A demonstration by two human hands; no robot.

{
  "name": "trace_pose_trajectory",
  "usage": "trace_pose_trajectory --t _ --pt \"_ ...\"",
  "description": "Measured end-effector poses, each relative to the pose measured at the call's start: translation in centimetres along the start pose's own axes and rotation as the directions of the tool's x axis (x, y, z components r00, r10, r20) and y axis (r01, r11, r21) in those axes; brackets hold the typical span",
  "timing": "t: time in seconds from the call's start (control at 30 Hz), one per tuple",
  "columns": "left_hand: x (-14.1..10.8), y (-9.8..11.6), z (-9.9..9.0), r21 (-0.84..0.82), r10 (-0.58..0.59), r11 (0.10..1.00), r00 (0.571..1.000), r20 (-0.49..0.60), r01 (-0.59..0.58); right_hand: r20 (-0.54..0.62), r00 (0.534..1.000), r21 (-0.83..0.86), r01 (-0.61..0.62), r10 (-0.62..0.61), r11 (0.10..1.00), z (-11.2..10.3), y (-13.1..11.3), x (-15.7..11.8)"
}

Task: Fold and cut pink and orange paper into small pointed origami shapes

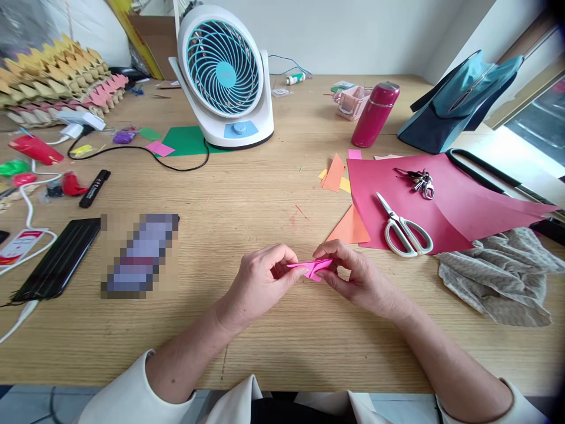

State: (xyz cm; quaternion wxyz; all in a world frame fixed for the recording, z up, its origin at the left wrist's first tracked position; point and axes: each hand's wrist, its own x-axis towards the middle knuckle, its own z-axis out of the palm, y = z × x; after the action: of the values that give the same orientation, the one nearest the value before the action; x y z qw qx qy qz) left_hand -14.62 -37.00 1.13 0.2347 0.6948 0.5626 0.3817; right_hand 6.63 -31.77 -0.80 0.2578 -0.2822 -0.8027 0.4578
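A small folded piece of pink paper [312, 268] is held between my two hands, just above the front middle of the wooden table. My left hand [263, 280] pinches its left end between thumb and fingers. On the other side, my right hand [356, 274] grips the right end, thumb below and fingers behind. Some fingertips are hidden behind the paper. Just beyond my right hand lies an orange paper triangle [349, 228]. White-handled scissors [404, 228] rest on a large sheet of dark pink paper [366, 182] to the right.
A white fan [241, 132] stands at the back. A magenta flask [375, 115], a teal bag [436, 123], keys [424, 184] and a grey cloth [507, 282] are on the right. Leftward lie a pixelated flat object [143, 253], a black pouch [57, 259] and cables.
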Motion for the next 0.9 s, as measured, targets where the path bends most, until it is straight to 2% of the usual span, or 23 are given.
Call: trace_pose_trajectory --t 0.1,0.2,0.33,0.5,0.73,0.83,0.9 --pt "0.04 0.01 -0.04 -0.07 -0.057 0.996 0.998 0.024 0.059 -0.002 0.998 -0.01 0.061 -0.061 0.998 -0.15 -0.07 -0.02" --pt "0.08 -0.15 -0.04 -0.069 -0.043 0.997 0.999 0.016 0.044 0.007 0.988 -0.019 0.156 -0.156 0.988 -0.34 -0.19 0.11" --pt "-0.02 -0.39 -0.12 0.06 0.096 0.994 0.995 -0.026 -0.094 0.019 0.972 -0.089 0.236 -0.236 0.968 -0.54 -0.32 0.32" --pt "-0.4 -0.33 -0.43 0.209 0.324 0.926 0.946 -0.015 -0.314 -0.016 0.948 -0.23 0.305 -0.317 0.924 -0.53 -0.29 0.21" --pt "-0.73 -0.57 -0.7 0.275 0.475 0.849 0.88 -0.021 -0.451 -0.052 0.931 -0.323 0.327 -0.362 0.888 -0.51 -0.3 -0.07" --pt "-0.66 -0.78 -0.77 0.283 0.523 0.819 0.852 -0.008 -0.5 -0.056 0.929 -0.307 0.332 -0.365 0.892 -0.46 -0.51 -0.21" --pt "-0.64 -0.85 -0.82 0.295 0.552 0.796 0.834 0.005 -0.529 -0.107 0.933 -0.255 0.307 -0.342 0.917 -0.25 -0.72 -0.26"
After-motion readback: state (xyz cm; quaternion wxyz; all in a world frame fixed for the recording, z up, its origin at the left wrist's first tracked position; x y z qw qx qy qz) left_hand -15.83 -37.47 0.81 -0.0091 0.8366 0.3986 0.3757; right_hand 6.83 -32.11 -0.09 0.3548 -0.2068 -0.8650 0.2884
